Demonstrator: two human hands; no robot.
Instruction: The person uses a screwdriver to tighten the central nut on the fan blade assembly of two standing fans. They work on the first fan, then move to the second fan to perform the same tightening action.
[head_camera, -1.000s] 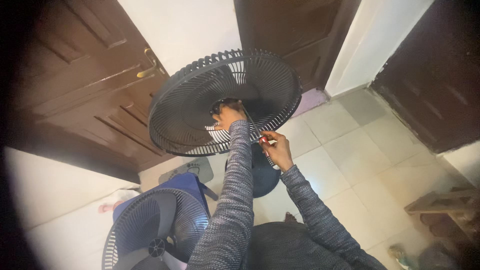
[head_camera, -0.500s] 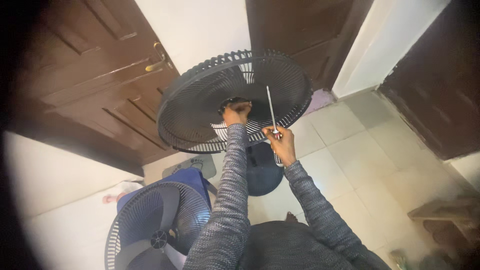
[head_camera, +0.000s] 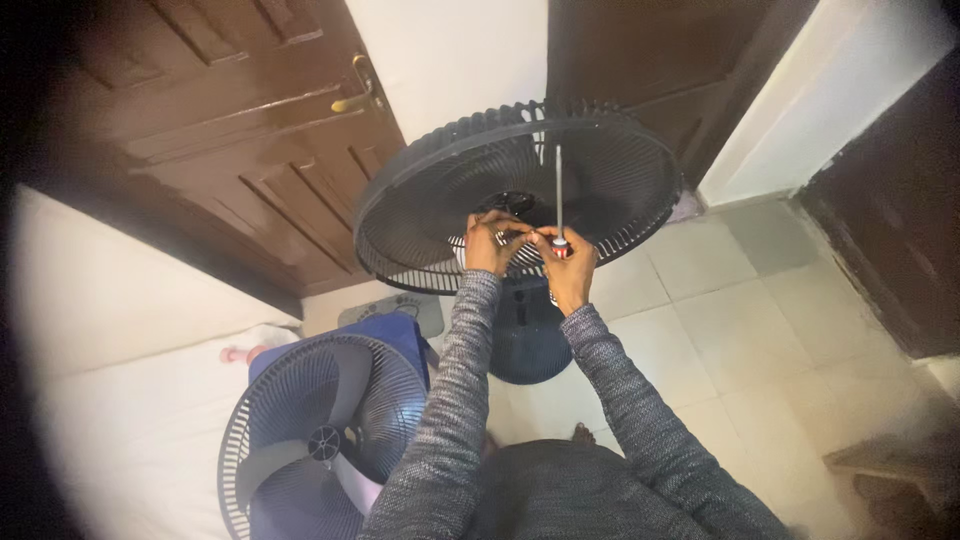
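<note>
A black fan guard (head_camera: 520, 190) on a standing fan tilts toward me, its round dark base (head_camera: 528, 340) on the tiled floor. My left hand (head_camera: 492, 242) pinches something small at the guard's centre near the hub; what it is I cannot tell. My right hand (head_camera: 567, 268) grips the handle of a screwdriver (head_camera: 558, 195) whose thin shaft points up across the grille. Both hands nearly touch each other at the middle of the guard.
A second fan guard with blades (head_camera: 320, 435) lies at lower left, over something blue. Brown wooden doors (head_camera: 250, 120) stand behind, one with a brass handle (head_camera: 358, 88). A white mattress or sheet (head_camera: 110, 400) lies left. A wooden piece (head_camera: 900, 465) sits at lower right.
My right hand has swung the screwdriver upright, its shaft now pointing up over the grille. Both hands have drawn closer together at the hub. The view has shifted slightly.
</note>
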